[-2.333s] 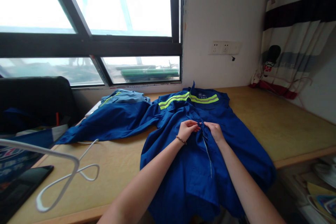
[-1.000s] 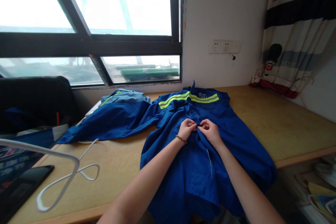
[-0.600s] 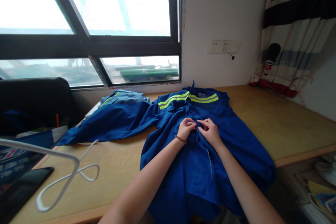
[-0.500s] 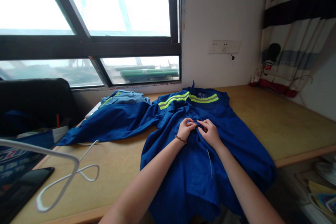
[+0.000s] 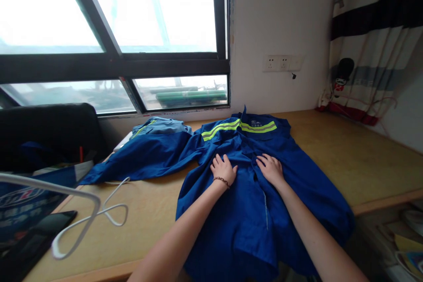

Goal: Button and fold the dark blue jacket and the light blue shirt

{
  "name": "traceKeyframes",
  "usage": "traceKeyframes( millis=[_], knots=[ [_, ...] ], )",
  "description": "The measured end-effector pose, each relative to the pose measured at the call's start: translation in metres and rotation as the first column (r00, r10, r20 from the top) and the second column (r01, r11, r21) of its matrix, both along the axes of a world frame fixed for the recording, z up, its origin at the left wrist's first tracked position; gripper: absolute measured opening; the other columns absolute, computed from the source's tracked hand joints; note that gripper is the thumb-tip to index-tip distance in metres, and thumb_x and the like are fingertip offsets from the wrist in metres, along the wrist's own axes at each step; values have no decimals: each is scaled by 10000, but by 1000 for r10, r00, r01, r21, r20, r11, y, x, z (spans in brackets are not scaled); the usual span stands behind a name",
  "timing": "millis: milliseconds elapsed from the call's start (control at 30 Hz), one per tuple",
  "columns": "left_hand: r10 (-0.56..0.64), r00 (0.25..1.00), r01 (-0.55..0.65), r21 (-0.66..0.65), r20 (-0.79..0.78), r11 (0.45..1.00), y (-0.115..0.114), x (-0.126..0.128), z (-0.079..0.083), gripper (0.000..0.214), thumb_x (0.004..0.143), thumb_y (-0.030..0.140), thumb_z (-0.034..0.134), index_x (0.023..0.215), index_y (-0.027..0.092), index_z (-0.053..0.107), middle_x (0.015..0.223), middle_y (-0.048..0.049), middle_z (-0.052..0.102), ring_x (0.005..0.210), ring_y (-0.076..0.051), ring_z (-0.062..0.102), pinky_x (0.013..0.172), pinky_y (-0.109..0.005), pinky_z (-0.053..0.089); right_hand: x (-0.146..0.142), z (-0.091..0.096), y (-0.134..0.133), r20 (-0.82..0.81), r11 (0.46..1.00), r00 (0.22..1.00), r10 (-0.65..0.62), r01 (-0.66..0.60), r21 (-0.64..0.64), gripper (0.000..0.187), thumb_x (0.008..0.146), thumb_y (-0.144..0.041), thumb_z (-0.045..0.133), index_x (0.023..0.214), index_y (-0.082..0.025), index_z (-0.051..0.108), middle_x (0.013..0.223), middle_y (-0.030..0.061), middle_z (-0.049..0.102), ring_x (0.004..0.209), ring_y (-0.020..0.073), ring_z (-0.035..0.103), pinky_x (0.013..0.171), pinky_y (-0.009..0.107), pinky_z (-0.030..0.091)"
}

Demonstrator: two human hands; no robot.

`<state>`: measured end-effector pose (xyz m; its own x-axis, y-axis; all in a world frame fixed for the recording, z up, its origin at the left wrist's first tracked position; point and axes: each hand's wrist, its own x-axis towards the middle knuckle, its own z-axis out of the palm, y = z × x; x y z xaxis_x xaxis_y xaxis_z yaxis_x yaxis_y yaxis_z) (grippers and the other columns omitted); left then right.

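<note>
A dark blue work jacket point(image 5: 251, 211) with yellow-green reflective bands across its chest lies spread over the table, its lower end hanging past the front edge. My left hand point(image 5: 224, 170) rests flat on the jacket left of the front placket, fingers apart; a brown bracelet circles that wrist. On the other side of the placket, my right hand point(image 5: 271, 168) lies palm down on the cloth with its fingers stretched out. One sleeve reaches out to the left across the table. Neither hand grips anything.
A folded light blue garment point(image 5: 158, 126) sits behind the sleeve. At the left are a white looped cable point(image 5: 95, 211), a dark tablet-like object point(image 5: 42, 233) and a black chair back point(image 5: 49, 132). The table point(image 5: 357, 154) extends right, toward a curtain point(image 5: 373, 53).
My hands have come apart from a pinch at the placket's middle. The left has moved left and the right slightly right, both now flat on the jacket.
</note>
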<state>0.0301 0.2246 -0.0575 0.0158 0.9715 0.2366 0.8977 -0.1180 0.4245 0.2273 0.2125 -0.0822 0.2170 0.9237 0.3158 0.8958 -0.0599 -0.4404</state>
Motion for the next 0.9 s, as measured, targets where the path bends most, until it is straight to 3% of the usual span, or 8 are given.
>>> traceKeyframes(
  millis=[133, 267, 467, 600, 700, 767, 833, 900],
  knots=[
    [-144, 976, 143, -21, -163, 990, 4, -32, -8, 739, 739, 620, 358, 1289, 127, 376, 1382, -206, 245, 1265, -384, 156, 985, -508, 99, 24, -1, 9, 104, 988, 988, 113, -101, -115, 370, 824, -504, 362, 1141, -401, 522, 1278, -1, 457, 1138, 286, 384, 919, 524, 251],
    [-254, 944, 247, -59, -212, 967, 31, -49, -9, 793, 708, 690, 317, 1321, 187, 337, 1413, -155, 205, 1282, -370, 127, 999, -492, 70, 40, -1, 24, 176, 969, 960, 216, -188, -162, 421, 827, -520, 344, 1223, -406, 430, 1335, -12, 389, 1187, 281, 328, 920, 493, 268],
    [-304, 919, 279, -131, -251, 951, 86, -46, -1, 793, 702, 698, 325, 1332, 216, 311, 1424, -120, 191, 1290, -352, 121, 1003, -485, 95, 34, 3, 51, 228, 979, 958, 173, -142, -148, 424, 843, -494, 324, 1240, -377, 418, 1346, 1, 372, 1202, 270, 305, 933, 482, 249],
    [-300, 890, 249, -186, -342, 951, 103, -39, 6, 775, 723, 698, 278, 1341, 231, 278, 1430, -103, 181, 1291, -335, 134, 1002, -500, 119, 32, 5, 61, 239, 986, 964, 117, -85, -141, 419, 842, -507, 318, 1225, -379, 432, 1334, -12, 384, 1189, 245, 315, 932, 451, 257],
    [-265, 884, 242, -109, -384, 964, 93, -27, 11, 646, 786, 605, 302, 1290, 205, 368, 1416, -120, 216, 1294, -335, 120, 1000, -537, 101, 34, 4, 62, 224, 988, 968, 113, -86, -127, 409, 840, -506, 326, 1204, -372, 455, 1320, -20, 403, 1179, 229, 325, 932, 427, 264],
    [-339, 869, 334, -78, -360, 939, 75, -17, 13, 548, 797, 514, 394, 1237, 188, 432, 1401, -129, 247, 1298, -328, 108, 1006, -542, 100, 36, 3, 63, 207, 989, 972, 114, -91, -120, 399, 836, -500, 343, 1187, -364, 477, 1309, -18, 418, 1175, 225, 329, 932, 421, 265],
    [-515, 813, 496, -141, -272, 857, 50, -6, 14, 520, 767, 425, 498, 1225, 187, 441, 1385, -127, 285, 1295, -311, 143, 1015, -521, 142, 37, 2, 63, 191, 990, 975, 114, -95, -103, 388, 830, -490, 367, 1171, -357, 497, 1299, -14, 433, 1172, 228, 335, 933, 424, 264],
    [-680, 724, 654, -199, -116, 730, 23, 3, 15, 568, 732, 372, 556, 1247, 179, 415, 1375, -127, 305, 1282, -291, 204, 1020, -478, 203, 37, 1, 63, 171, 992, 979, 112, -99, -80, 372, 821, -471, 401, 1153, -350, 516, 1286, -10, 450, 1167, 231, 346, 933, 429, 268]
  ],
)
